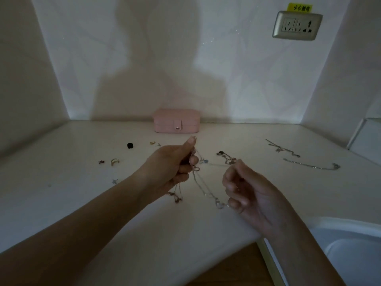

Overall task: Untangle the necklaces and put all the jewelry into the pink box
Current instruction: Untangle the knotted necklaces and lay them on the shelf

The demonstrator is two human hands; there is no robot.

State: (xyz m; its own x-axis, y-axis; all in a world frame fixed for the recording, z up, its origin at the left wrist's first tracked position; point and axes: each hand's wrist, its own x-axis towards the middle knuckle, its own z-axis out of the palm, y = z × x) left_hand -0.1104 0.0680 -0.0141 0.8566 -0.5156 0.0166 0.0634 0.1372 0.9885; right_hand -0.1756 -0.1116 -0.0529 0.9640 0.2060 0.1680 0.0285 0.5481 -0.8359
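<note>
- The left hand (171, 168) is curled into a fist round one end of the tangled necklaces (206, 188), with the thumb pressed on top. It is lifted off the bench (82, 203), probably so the loops hang free and the knot shows.
- The right hand (253, 195), nearer and to the right, pinches a strand of the same tangle in its bent fingers. A thin line of chain runs between the hands, which looks like an attempt to draw the strands apart.
- The chains are fine, silvery and thread-thin, and a small pendant (177, 198) dangles below the left hand.
- The pink box (176, 120) sits at the far edge against the wall. It has rounded corners and a matt finish, and its snap tab is fastened, so nothing is inside yet.
- Two silver chains (311, 165) lie stretched out on the pale, smooth bench at the right, well apart from each other and likely already freed.
- A gold ring (114, 161) and a small black piece (130, 145) lie to the left.
</note>
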